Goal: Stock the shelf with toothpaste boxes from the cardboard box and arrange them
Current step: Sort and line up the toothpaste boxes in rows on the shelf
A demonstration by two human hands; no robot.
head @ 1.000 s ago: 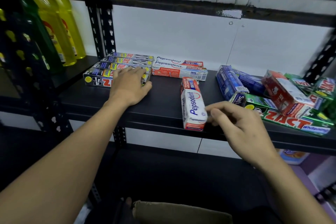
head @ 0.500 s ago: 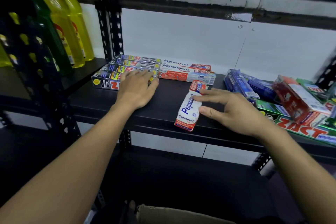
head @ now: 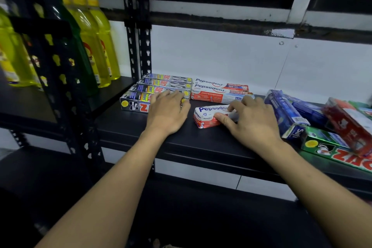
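One Pepsodent box (head: 207,116) sits gripped in your right hand (head: 251,121); your left hand (head: 168,110) rests flat on grey Zact boxes (head: 138,94).

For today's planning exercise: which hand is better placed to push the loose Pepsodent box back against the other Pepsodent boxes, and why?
Right. The right hand grips the loose Pepsodent box; the left hand rests on the silver boxes.

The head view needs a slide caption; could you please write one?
Right hand grips a Pepsodent box on the black shelf while the left hand rests on the Zact boxes.
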